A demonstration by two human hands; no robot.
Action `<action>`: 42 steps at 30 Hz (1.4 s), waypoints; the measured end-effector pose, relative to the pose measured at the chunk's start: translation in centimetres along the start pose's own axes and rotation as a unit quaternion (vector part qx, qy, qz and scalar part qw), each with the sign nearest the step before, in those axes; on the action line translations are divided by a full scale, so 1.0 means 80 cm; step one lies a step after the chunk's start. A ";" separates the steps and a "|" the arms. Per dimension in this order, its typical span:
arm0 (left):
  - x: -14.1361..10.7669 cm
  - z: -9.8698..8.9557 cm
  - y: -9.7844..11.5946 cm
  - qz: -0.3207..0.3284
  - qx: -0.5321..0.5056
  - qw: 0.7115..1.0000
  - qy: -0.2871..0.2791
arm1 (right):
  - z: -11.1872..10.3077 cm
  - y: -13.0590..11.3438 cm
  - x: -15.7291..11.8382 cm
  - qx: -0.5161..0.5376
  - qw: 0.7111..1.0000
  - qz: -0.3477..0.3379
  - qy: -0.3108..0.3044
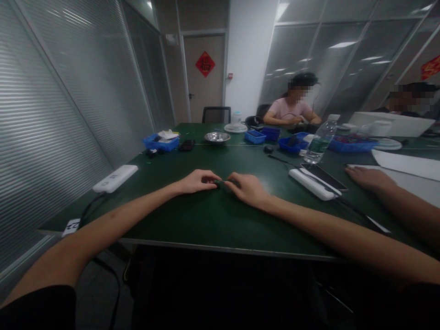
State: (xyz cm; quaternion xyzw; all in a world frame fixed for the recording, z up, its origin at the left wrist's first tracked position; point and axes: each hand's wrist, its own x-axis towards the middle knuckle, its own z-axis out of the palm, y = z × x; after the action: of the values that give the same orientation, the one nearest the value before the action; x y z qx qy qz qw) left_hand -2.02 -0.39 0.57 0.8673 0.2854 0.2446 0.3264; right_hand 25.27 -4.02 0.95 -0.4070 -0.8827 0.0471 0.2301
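Mid-tabletop [192, 215], inward from near edge: left fingers pinch small green piece [217, 182]; right hand [249, 189] grips thin, slender tip [224, 181] beside it.

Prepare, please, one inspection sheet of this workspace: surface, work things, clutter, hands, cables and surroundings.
Surface: green tabletop; spills: nothing seen.
Work things: small green piece at the left hand's fingertips; details too small to tell.
Clutter: metal bowl, several blue trays further back; clear bottle and dark flat device to the right.
Hands: left hand holds the piece; right hand is close beside it, its grip unclear.
Cables: black cable at the left white box; another black cable crosses the right white box.
Surroundings: two people beyond the table; another person's hand at right.
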 end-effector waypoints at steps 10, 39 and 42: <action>-0.025 -0.084 -0.069 -0.108 0.165 0.977 0.079 | -0.001 0.002 -0.001 -0.013 0.999 0.026 -0.015; -0.084 -0.166 -0.128 -0.222 0.361 0.882 0.207 | -0.006 -0.002 -0.002 -0.017 0.999 0.009 -0.036; -0.051 -0.121 -0.094 -0.142 0.279 0.936 0.159 | -0.005 0.000 -0.002 -0.015 0.999 0.002 -0.035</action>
State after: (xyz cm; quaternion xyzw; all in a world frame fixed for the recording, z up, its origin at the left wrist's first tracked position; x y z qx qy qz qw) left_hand -13.40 5.75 0.76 0.8236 0.5108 0.2407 0.0532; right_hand 25.52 -4.19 1.23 -0.4100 -0.8901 0.0486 0.1928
